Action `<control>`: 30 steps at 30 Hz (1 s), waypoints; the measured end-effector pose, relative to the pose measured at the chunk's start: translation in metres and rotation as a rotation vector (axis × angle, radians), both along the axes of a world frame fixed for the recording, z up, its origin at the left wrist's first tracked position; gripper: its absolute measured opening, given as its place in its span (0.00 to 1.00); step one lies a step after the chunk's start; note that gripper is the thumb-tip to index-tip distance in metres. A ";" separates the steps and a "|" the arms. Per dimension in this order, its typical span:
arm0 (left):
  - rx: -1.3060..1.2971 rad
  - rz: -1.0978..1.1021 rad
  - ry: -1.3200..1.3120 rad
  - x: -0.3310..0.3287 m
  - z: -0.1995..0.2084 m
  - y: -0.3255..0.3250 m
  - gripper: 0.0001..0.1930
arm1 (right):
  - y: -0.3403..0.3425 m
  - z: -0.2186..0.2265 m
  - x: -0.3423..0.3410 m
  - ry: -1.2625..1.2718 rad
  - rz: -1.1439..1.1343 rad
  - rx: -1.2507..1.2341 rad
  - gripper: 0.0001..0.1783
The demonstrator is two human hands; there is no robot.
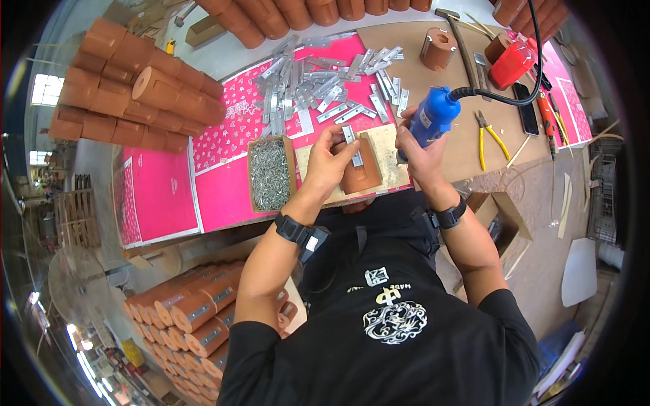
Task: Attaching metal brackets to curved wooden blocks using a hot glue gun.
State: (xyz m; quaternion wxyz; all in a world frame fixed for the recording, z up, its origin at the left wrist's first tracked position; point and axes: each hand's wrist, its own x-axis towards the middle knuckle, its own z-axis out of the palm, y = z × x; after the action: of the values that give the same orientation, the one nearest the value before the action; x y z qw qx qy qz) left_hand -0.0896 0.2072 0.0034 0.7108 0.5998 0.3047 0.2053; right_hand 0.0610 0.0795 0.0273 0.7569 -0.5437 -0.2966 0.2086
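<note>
My left hand (pixel 325 164) pinches a small silver metal strip (pixel 349 135) with holes. The strip lies along the top of a reddish-brown cylindrical block (pixel 363 177), which rests on a pale wooden board (pixel 395 174) at the near table edge. My right hand (pixel 425 161) is wrapped round a blue power screwdriver (pixel 435 116), with a black hose or cable leading off its upper end. The tool is held just right of the block; its tip is hidden. Left of my left hand, a cardboard box (pixel 293 166) holds many small screws (pixel 269 177).
A heap of loose metal strips (pixel 298 84) covers the middle of the table. Brown cylinders (pixel 128 88) are stacked left, with more (pixel 196 314) below. Yellow-handled pliers (pixel 497 142), a hammer (pixel 462 51), a red bottle (pixel 511 65) and a phone (pixel 525 108) lie right.
</note>
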 end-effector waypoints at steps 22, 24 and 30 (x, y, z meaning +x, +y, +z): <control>0.329 -0.076 0.061 -0.016 -0.017 -0.006 0.18 | 0.005 0.006 -0.003 -0.037 -0.026 -0.010 0.14; 0.424 -0.063 0.064 -0.020 -0.015 -0.007 0.19 | 0.005 0.005 -0.002 -0.043 -0.016 -0.018 0.15; 0.884 0.260 0.224 -0.070 0.023 0.020 0.13 | 0.008 0.006 -0.001 -0.031 0.008 -0.030 0.13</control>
State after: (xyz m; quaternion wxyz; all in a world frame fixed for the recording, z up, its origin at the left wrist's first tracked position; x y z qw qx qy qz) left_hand -0.1596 0.2268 0.0266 0.3184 0.8202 0.3356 0.3367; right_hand 0.0603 0.0875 0.0338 0.7433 -0.5568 -0.3072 0.2077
